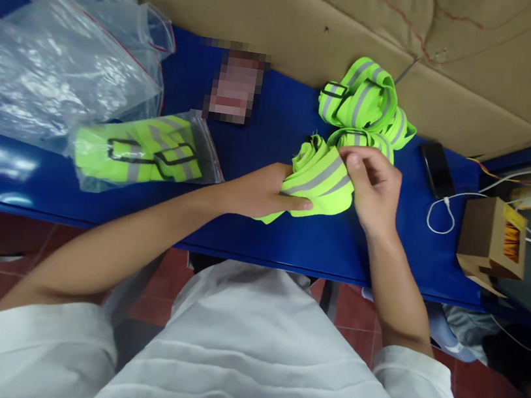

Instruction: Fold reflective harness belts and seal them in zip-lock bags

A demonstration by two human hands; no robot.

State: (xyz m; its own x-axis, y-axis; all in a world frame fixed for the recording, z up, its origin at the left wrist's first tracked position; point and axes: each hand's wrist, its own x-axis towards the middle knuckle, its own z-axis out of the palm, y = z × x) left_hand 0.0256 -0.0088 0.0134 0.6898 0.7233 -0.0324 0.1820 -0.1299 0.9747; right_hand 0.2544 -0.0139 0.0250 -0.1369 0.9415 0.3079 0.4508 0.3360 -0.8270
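Observation:
A folded neon-green reflective strap with grey stripes is held over the blue table. My left hand is closed around its left side, thumb lying across the front. At its upper right edge my right hand pinches the fabric between thumb and curled fingers. Just behind lie more rolled reflective straps of the same kind, with a black buckle showing. A clear zip bag left of my left forearm contains another folded green strap with black buckles.
Large clear plastic bags are heaped at the left. A blurred-out reddish item lies at the back of the blue table. To the right are a black phone on a white cable and an open cardboard box. Cardboard lines the back.

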